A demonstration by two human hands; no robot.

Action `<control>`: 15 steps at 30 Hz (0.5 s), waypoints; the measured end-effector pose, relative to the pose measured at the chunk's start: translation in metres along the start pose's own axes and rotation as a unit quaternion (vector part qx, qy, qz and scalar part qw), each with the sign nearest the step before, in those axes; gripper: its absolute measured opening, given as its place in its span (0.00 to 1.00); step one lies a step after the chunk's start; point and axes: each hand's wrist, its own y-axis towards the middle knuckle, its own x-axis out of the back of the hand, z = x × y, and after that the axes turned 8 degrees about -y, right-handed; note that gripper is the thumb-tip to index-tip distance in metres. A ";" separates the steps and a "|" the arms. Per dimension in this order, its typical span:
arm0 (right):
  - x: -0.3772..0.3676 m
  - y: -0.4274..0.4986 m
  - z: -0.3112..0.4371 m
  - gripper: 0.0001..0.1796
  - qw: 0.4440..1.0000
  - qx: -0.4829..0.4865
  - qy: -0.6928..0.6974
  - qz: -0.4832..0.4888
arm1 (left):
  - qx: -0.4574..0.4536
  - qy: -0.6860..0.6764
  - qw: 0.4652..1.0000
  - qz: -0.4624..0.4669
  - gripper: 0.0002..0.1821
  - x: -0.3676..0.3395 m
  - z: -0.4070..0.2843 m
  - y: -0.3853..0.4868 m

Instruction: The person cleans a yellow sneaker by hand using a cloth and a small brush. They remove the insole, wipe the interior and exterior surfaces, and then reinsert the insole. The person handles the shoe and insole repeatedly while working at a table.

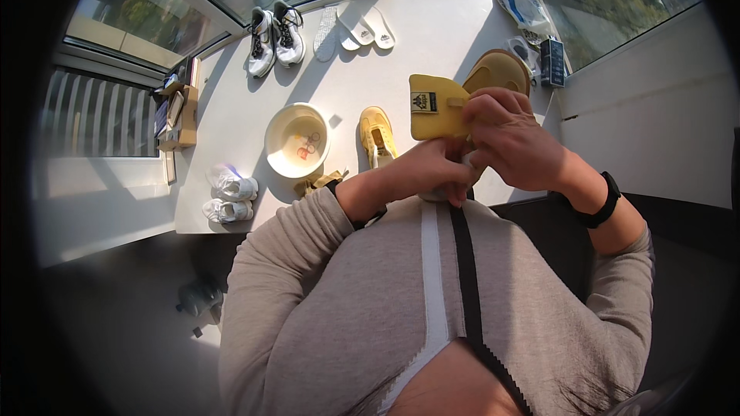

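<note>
Both my hands are on one yellow Kappa sneaker, held up close to my chest with its toe pointing away from me. Its wide yellow tongue, bearing a black label, flares out to the left. My right hand grips the shoe near the base of the tongue with bent fingers. My left hand is below it, its fingers pinched at the shoe's near part; what lies between them is hidden. The matching yellow sneaker rests on the white surface beyond my left forearm, without visible laces.
On the white sill surface are a cream basin of water, a crumpled tan cloth, white sneakers, black-laced white shoes, insoles, a plastic bag, a dark box and a cardboard box.
</note>
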 end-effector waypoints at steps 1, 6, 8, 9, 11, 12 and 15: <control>-0.001 0.000 0.001 0.07 1.000 -0.004 0.001 -0.008 | 0.008 0.006 1.000 -0.002 0.18 0.001 0.000 0.000; -0.004 -0.002 -0.002 0.05 0.999 -0.019 0.039 -0.009 | -0.029 -0.019 0.999 -0.010 0.14 0.006 0.004 -0.003; -0.004 -0.001 -0.008 0.04 0.998 -0.012 0.067 -0.002 | -0.038 -0.029 0.999 0.009 0.13 0.012 0.007 -0.003; -0.004 0.000 -0.010 0.04 0.997 -0.010 0.082 0.004 | -0.042 -0.032 0.998 0.020 0.13 0.016 0.009 -0.001; -0.004 0.000 -0.014 0.04 0.995 0.007 0.096 -0.008 | -0.053 -0.043 0.997 0.047 0.12 0.022 0.014 0.002; -0.004 0.000 -0.015 0.05 0.994 0.013 0.104 -0.011 | -0.059 -0.052 0.995 0.062 0.12 0.024 0.017 0.004; -0.004 -0.002 -0.016 0.06 0.992 0.032 0.121 -0.023 | -0.077 -0.105 0.986 0.103 0.11 0.028 0.028 0.010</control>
